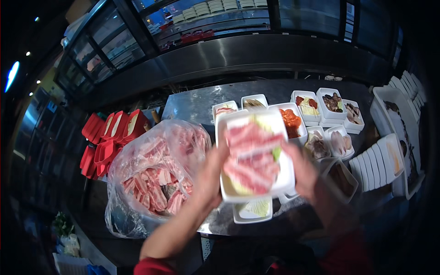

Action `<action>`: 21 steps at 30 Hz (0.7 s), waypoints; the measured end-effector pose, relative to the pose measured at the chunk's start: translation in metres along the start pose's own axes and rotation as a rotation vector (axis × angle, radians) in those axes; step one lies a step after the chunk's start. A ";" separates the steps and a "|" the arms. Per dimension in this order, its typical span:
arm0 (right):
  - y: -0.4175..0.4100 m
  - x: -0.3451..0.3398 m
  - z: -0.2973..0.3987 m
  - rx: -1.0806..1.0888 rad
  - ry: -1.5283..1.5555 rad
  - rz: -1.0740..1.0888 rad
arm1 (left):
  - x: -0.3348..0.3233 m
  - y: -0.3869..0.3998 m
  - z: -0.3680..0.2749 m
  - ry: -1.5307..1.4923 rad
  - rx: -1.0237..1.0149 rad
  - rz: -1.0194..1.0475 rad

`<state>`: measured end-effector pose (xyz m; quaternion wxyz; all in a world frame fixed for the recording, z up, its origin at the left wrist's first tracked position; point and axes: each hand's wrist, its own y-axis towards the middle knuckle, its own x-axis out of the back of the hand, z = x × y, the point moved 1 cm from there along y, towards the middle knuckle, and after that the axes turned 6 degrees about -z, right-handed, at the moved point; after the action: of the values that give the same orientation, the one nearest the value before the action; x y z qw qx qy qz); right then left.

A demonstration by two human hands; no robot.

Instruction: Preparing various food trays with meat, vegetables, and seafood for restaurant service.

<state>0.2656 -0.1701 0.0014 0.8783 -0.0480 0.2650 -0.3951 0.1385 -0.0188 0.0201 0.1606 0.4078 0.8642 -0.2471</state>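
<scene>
Between them, my left hand [211, 175] and my right hand [302, 168] hold a white rectangular dish [286, 175] by its sides, raised above the table. Slices of raw ribs [252, 154] lie in it over pale cabbage leaf, with a bit of green at the right; motion blurs it. Left of my left hand sits a large clear plastic bag [175, 137], its mouth open on many cut raw rib pieces [147, 189]. Below the held dish, a smaller white dish [237, 217] with cabbage leaf rests on the table's front part.
White dishes of meat and other food, such as an orange-red one [290, 122], stand at the back right. Stacked white dishes [373, 168] lean beside a long white tub [381, 99]. Red containers [118, 129] are piled left. Behind the steel table [192, 103] stand glass-fronted cabinets [220, 27].
</scene>
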 end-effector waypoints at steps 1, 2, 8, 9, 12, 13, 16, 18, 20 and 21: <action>0.026 -0.008 0.020 -0.032 -0.071 -0.038 | -0.004 0.020 -0.020 0.017 -0.045 -0.025; 0.055 -0.019 0.038 -0.003 -0.005 0.003 | -0.012 0.046 -0.041 0.014 -0.057 0.037; 0.193 -0.083 0.091 0.158 -0.083 0.163 | 0.005 0.184 -0.140 0.077 -0.119 0.285; 0.216 -0.086 0.089 0.152 -0.100 0.141 | 0.009 0.202 -0.145 0.096 -0.099 0.305; 0.275 -0.118 0.061 0.105 -0.023 0.212 | 0.073 0.276 -0.163 0.221 0.085 0.076; 0.298 -0.125 0.047 0.075 0.007 0.228 | 0.092 0.299 -0.164 0.195 0.088 0.038; 0.347 -0.150 -0.006 -0.060 -0.025 0.113 | 0.156 0.350 -0.162 0.070 0.230 0.067; 0.367 -0.167 -0.042 -0.173 -0.125 0.012 | 0.192 0.368 -0.153 0.034 0.302 0.070; 0.387 -0.177 -0.066 -0.220 -0.211 0.034 | 0.223 0.385 -0.144 0.088 0.324 0.066; 0.396 -0.179 -0.079 -0.241 -0.231 0.056 | 0.232 0.385 -0.137 0.103 0.319 0.021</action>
<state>0.3929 0.2391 -0.1059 0.9016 -0.1904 0.2089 -0.3276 0.2871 0.4124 -0.0918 0.0518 0.4494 0.8166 -0.3584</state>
